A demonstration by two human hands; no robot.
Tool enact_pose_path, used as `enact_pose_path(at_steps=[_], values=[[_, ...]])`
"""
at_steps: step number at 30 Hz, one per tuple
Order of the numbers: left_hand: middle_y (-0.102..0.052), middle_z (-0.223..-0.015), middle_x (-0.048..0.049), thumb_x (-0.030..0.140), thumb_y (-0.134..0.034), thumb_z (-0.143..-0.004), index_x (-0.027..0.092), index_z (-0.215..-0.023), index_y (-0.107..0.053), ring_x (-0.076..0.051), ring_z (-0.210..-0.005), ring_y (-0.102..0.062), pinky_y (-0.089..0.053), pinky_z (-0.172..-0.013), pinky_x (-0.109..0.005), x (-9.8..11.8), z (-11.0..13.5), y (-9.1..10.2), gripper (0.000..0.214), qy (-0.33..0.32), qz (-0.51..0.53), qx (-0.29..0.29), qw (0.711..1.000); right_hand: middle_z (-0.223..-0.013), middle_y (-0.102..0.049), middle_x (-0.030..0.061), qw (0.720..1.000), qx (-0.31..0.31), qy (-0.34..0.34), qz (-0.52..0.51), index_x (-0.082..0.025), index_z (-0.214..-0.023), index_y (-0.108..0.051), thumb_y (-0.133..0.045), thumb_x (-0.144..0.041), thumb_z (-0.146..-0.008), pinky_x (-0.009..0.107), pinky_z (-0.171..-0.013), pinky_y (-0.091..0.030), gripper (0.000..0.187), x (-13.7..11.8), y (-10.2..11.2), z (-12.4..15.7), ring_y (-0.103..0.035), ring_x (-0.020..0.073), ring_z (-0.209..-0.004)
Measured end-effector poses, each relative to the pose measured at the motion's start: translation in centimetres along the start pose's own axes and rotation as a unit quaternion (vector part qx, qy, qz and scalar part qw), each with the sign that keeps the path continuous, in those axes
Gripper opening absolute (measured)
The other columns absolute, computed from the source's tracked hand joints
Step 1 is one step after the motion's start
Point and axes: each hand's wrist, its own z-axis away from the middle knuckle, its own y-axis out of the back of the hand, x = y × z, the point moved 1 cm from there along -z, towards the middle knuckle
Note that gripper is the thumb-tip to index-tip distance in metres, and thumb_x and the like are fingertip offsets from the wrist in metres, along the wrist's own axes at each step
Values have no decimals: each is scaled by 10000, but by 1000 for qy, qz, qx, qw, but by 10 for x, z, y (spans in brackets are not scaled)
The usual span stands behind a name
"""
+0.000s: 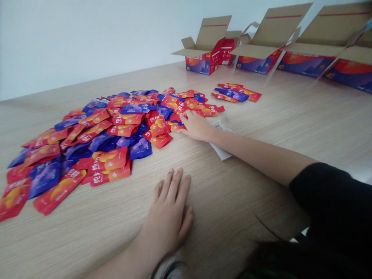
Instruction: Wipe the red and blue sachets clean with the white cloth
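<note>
Along a white wall (72, 38), a pale wood-grain counter (255, 193) is carrying three open cardboard cartons (255, 58) and a smaller red box (227, 52) at its far edge. Dozens of red and blue foil pouches (95, 143) are lying heaped, too many to count, with about five more pouches (235, 92) lying apart. The right hand (197, 126) is resting open, fingertips (186, 114) touching the heap's edge, beside a crumpled white sheet (221, 141); the left hand (171, 207) is lying flat, fingers spread, on bare counter, holding nothing.
</note>
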Motion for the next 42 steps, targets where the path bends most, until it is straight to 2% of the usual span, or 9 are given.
enact_pose_path(at_steps=[4, 8, 15, 20, 25, 29, 33, 36, 42], values=[[-363, -1534, -215, 213, -435, -871, 90, -1452, -394, -398, -1415, -314, -402, -1021, -583, 1, -1, 1, 594, 13, 6, -16, 1000, -1305, -519, 221, 999, -2, -38, 20, -120, -1283, -583, -521, -585, -897, 483, -989, -366, 608, 21, 9, 7, -475, 375, -1206], [-348, -1543, -213, 241, -424, -887, 94, -1463, -378, -397, -1423, -299, -388, -1033, -594, 1, -2, 1, 596, 12, 15, -28, 999, -1211, -565, 261, 993, -49, -107, 24, -62, -1281, -544, -504, -556, -895, 465, -859, -437, 628, 41, 10, 13, -557, 386, -1084], [-339, -1546, -216, 253, -404, -912, 95, -1462, -376, -386, -1432, -281, -373, -1046, -597, 1, -2, 1, 573, 16, 24, -33, 999, -1179, -639, 229, 997, -74, -15, 9, -53, -1177, -618, -365, -172, -967, 387, -842, -447, 350, 49, 7, -4, -613, 311, -1049], [-384, -1513, -232, 221, -422, -903, 86, -1436, -400, -387, -1407, -329, -390, -1031, -591, 1, -2, 3, 550, 13, 19, -15, 1000, -1083, -707, 176, 998, -59, -14, 5, -119, -1141, -667, -445, -124, -929, 355, -757, -469, 307, 46, 32, -11, -653, 286, -988], [-395, -1500, -213, 187, -484, -868, 119, -1352, -479, -395, -1433, -274, -368, -1063, -581, 9, 4, 21, 489, -35, 14, 66, 997, -1100, -725, 119, 999, -33, -5, 1, -201, -1233, -654, -446, -92, -899, 386, -754, -491, 409, 18, 79, 44, -673, 287, -969], [-399, -1497, -215, 224, -526, -859, 116, -1385, -434, -406, -1445, -239, -326, -1089, -589, 21, 9, 37, 545, -41, -25, 138, 989, -1341, -611, 120, 994, -34, 91, -51, -198, -1332, -582, -426, -21, -862, 432, -918, -480, 526, -20, 77, 115, -601, 282, -1165], [-466, -1459, -225, 301, -490, -874, 35, -1407, -414, -415, -1370, -385, -403, -1043, -566, 23, 8, 29, 600, -4, -59, 65, 996, -1530, -401, 145, 971, -132, 154, -124, -187, -1451, -457, -469, 26, -754, 489, -1079, -375, 728, -28, 58, 150, -389, 306, -1392], [-514, -1419, -231, 337, -462, -890, -3, -1376, -458, -406, -1293, -485, -451, -1009, -548, 20, 8, 18, 593, 3, -72, -2, 997, -1571, -336, 114, 966, -119, 159, -166, -206, -1484, -397, -457, 21, -710, 472, -1127, -321, 809, -9, 67, 144, -318, 259, -1436], [-509, -1421, -243, 311, -413, -917, -30, -1365, -472, -396, -1288, -494, -477, -990, -524, 21, 9, 13, 566, 26, -83, -37, 996, -1527, -374, 157, 994, -12, -32, -103, -170, -1450, -425, -532, -225, -825, 539, -1087, -343, 636, 30, 72, 120, -374, 342, -1376]])
